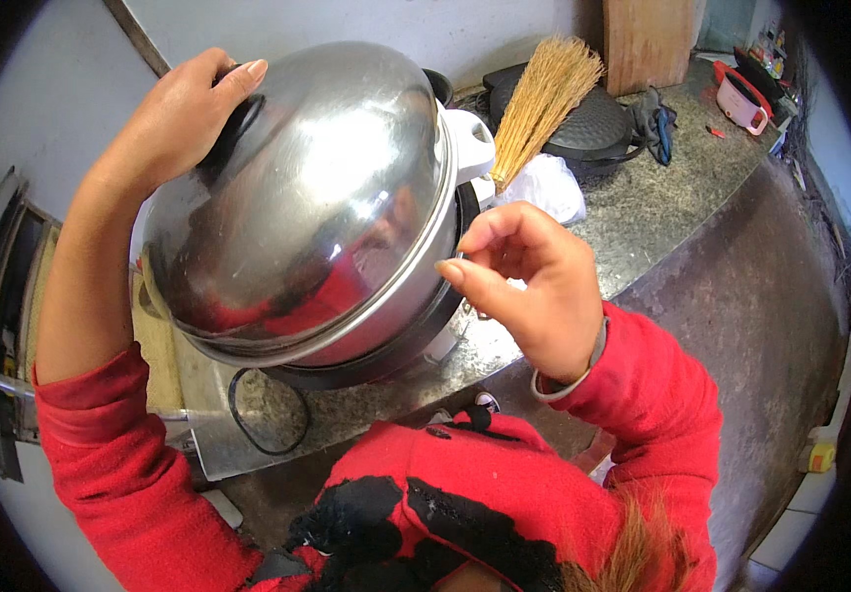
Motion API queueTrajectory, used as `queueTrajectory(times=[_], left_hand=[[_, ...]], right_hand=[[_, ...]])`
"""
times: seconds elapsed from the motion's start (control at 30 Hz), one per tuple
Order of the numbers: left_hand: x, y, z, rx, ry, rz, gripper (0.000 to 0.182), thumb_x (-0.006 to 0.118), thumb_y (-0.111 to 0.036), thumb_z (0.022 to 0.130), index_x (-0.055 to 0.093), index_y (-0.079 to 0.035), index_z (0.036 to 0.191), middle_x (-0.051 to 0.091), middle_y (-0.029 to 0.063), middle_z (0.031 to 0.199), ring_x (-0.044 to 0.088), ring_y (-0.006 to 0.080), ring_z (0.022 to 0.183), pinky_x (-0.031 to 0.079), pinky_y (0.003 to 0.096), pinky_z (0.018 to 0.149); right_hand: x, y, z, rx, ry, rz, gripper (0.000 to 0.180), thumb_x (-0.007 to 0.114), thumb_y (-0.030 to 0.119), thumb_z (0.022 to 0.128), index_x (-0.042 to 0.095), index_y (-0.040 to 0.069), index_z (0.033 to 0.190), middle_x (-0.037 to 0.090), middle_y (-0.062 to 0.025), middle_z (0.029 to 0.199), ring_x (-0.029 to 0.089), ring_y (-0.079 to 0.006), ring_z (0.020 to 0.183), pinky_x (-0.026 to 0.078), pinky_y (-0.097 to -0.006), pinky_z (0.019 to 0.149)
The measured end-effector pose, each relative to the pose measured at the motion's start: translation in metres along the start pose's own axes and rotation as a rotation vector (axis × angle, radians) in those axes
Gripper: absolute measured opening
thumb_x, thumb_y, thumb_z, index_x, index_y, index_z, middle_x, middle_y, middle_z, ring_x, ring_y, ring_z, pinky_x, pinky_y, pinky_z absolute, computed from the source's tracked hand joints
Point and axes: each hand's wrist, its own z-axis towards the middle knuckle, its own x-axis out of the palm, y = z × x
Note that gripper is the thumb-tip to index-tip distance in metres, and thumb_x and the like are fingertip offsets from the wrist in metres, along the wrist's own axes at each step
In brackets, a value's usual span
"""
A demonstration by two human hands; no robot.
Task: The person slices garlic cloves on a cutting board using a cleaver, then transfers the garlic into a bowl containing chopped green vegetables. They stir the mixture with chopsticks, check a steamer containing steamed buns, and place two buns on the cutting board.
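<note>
My left hand (188,111) grips the black knob (237,126) on top of a shiny domed metal lid (299,200). Under the lid is a metal pot (425,274) with a white side handle (473,144), set on a dark round base (366,370). From this view the lid appears to rest on the pot's rim; the pot's inside is hidden. Close to the pot's right side, my right hand (544,288) is raised with curled fingers. A small gap shows between its thumb and forefinger, and I see nothing held there.
A straw broom (548,103) leans over a black round appliance (596,122), beside a white plastic bag (544,189). Near the back right stands a pink electric pot (740,103). A black cord (270,451) loops by the counter's front edge. A wooden board (647,44) leans against the wall.
</note>
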Motion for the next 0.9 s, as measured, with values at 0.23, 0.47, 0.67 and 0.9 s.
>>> queueTrajectory(times=[0.23,0.47,0.67,0.9], left_hand=[[0.003,0.003,0.001,0.004,-0.043,-0.008,0.045,0.043,-0.040,0.086,0.052,0.003,0.092,0.053,0.0118,0.080,0.048,0.0189,0.075,0.039,0.0298,0.071],[0.002,0.006,0.002,0.066,-0.054,0.000,0.050,0.043,-0.041,0.085,0.053,0.007,0.093,0.057,0.0212,0.085,0.054,0.0270,0.077,0.041,0.0361,0.073],[0.005,0.006,0.003,0.063,-0.048,0.005,0.049,0.042,-0.041,0.086,0.053,0.007,0.093,0.057,0.0201,0.083,0.055,0.0262,0.076,0.042,0.0357,0.072],[0.003,0.005,0.000,0.054,-0.048,0.020,0.049,0.042,-0.040,0.086,0.053,0.007,0.093,0.056,0.0194,0.081,0.055,0.0249,0.074,0.042,0.0352,0.072]], right_hand=[[-0.002,-0.007,0.008,-0.883,0.119,-0.614,0.036,0.061,-0.001,0.054,0.059,-0.002,0.091,0.054,-0.0123,0.090,0.052,-0.0253,0.078,0.042,-0.0337,0.068],[0.004,-0.008,0.013,-0.925,0.143,-0.601,0.037,0.059,0.001,0.054,0.058,-0.004,0.090,0.055,-0.0126,0.092,0.053,-0.0265,0.084,0.043,-0.0346,0.070],[0.005,-0.004,0.015,-0.891,0.181,-0.624,0.038,0.058,-0.001,0.053,0.057,-0.006,0.091,0.053,-0.0139,0.092,0.052,-0.0271,0.084,0.043,-0.0344,0.071],[0.011,0.000,0.015,-0.858,0.196,-0.590,0.038,0.057,-0.002,0.053,0.055,-0.008,0.090,0.052,-0.0160,0.095,0.052,-0.0290,0.084,0.044,-0.0356,0.072]])
